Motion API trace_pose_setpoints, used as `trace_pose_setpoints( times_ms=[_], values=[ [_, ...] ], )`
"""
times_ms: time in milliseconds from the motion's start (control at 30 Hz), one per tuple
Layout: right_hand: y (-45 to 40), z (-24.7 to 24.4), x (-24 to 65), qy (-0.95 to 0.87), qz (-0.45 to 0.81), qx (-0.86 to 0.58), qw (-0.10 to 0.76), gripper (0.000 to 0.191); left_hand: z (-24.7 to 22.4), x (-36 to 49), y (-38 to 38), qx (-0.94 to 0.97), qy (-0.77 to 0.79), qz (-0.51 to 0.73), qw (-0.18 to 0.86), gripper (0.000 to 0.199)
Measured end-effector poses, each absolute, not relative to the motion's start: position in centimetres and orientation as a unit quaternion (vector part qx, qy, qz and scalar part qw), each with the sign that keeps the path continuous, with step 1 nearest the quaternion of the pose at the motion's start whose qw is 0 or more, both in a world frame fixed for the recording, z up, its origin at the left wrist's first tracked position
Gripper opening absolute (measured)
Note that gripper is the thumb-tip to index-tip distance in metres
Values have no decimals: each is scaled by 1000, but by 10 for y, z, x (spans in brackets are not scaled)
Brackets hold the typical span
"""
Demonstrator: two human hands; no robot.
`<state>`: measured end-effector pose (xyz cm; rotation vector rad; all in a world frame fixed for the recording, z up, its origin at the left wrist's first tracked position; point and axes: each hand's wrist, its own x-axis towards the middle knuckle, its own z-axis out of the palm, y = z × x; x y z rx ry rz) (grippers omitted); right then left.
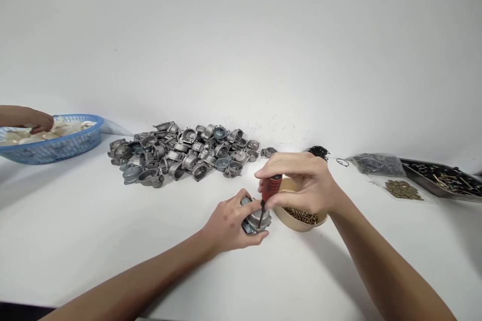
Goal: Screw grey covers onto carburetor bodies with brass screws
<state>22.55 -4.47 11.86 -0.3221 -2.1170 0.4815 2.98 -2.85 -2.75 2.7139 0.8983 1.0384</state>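
Note:
My left hand [234, 221] grips a grey cast-metal housing [259, 218] on the white table, fingers wrapped round its left side and near edge. My right hand [301, 180] is closed round the red handle of a screwdriver [270, 188]. The shaft points down and its tip meets a small brass-coloured screw head [258, 229] at the housing's near edge. Just right of the housing, partly behind my right hand, is a tan bowl [297, 224] of brass-coloured screws [303, 214].
A heap of grey metal housings [188, 153] lies towards the wall. At far left another person's hand [39, 121] reaches into a blue basket [71, 145] of whitish parts. On the right are black rings [318, 151], a bag of small brass pieces [403, 189] and a metal tray [433, 183].

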Motion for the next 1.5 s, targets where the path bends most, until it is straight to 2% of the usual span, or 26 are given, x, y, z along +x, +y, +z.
trace_pose_setpoints(
  times_ms=[100,233,367,433,533,700,867,1033,1167,1233,1367,1500],
  values=[
    [-44,117,226,-855,158,-150,470,34,-27,30,-29,889,302,341,48,52],
    [-44,114,225,-852,264,-130,433,39,-26,30,-29,889,291,350,50,52],
    [-44,114,223,-842,126,-140,506,34,-27,30,-29,889,295,347,50,53],
    [-45,117,223,-858,139,-152,470,38,-27,30,-29,888,296,348,49,52],
    [-45,120,227,-873,228,-142,407,46,-28,30,-29,889,291,349,49,50],
    [-40,117,232,-868,131,-156,452,37,-29,30,-28,888,293,354,39,50],
    [-40,116,233,-866,258,-141,405,34,-25,30,-29,892,295,339,49,50],
    [-38,117,235,-870,156,-160,440,38,-23,30,-30,891,295,342,49,49],
    [-40,119,236,-868,280,-137,387,36,-26,30,-29,891,291,347,45,49],
    [-40,119,236,-867,271,-125,399,33,-28,30,-28,889,286,355,39,50],
    [-42,120,234,-873,172,-149,430,38,-29,30,-28,888,288,356,36,49],
    [-45,122,234,-868,279,-157,379,41,-27,29,-29,890,293,346,42,49]
  ],
)
